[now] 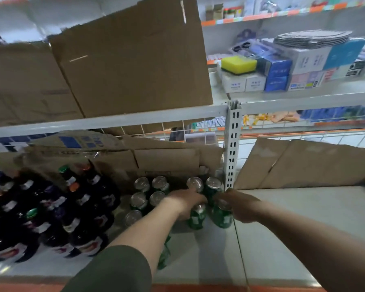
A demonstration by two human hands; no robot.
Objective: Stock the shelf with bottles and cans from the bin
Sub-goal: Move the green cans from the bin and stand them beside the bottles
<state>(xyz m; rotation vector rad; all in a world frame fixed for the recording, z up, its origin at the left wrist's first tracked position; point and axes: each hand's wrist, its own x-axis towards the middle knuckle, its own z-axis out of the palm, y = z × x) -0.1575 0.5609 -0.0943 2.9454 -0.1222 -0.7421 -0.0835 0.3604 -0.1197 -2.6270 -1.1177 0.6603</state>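
Reaching over the front of the white shelf (pixel 282 239), both bare forearms are extended toward a cluster of green cans. The left hand (pixel 185 204) is closed around the top of one green can (pixel 196 218), and the right hand (pixel 239 205) is closed around a second green can (pixel 221 216) just beside it; both cans are seen upright on the shelf surface. Behind and to the left of them, more green cans (pixel 150 192) are stood in short rows with their silver tops showing, two of them close to the perforated white post (pixel 232 148). Further left, dark bottles (pixel 57 213) with coloured caps are grouped in rows on the same shelf. Flattened cardboard (pixel 169 161) is propped against the wire back behind the cans, and another sheet is leaned to the right of the post. On the level above, a large cardboard box (pixel 131 60) is stood, with small boxes and a yellow sponge (pixel 238 64) to its right.
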